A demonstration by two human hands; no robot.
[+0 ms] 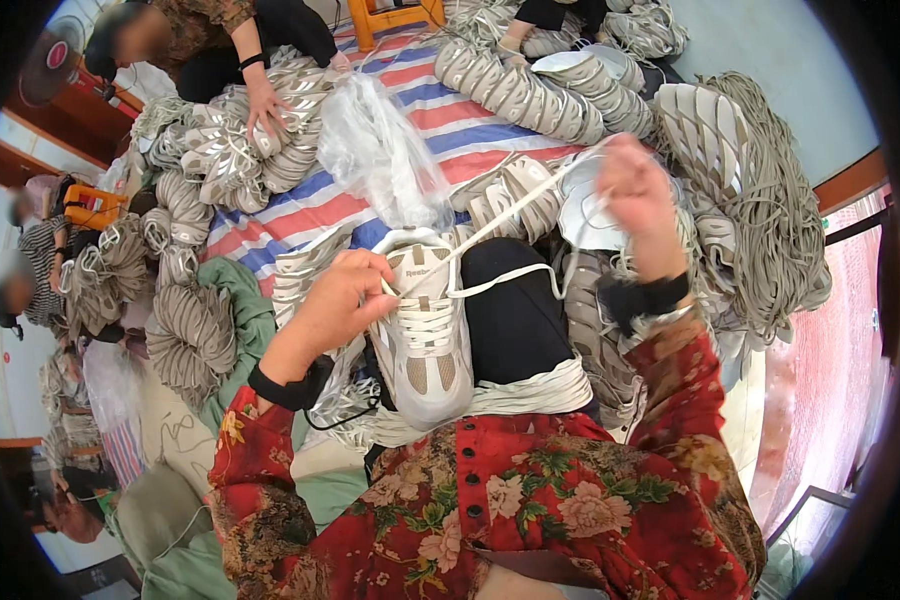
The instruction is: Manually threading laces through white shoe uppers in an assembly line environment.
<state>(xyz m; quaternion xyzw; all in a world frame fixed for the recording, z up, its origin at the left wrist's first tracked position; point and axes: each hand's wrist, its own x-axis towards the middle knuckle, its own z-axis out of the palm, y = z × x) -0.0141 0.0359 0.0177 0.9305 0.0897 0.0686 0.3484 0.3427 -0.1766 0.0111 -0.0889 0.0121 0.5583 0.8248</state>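
while r. hand (638, 192) grips a flat off-white fabric lace (510, 213), l. hand (338, 300) pinches it nr a beige/white mesh sneaker (426, 345) w/ tongue lettering (420, 273).

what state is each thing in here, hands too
shoe: upright, toe toward the wearer, partly laced
pulled lace strand: stretched straight
other lace strand: slack, curving over the dark trouser leg
left hand: fingers bent at the shoe, grip unclear
right hand: raised, closed on the pulled lace strand, blurred
plastic bag: crumpled
striped sheet: spread out
lap lace bundle: gathered
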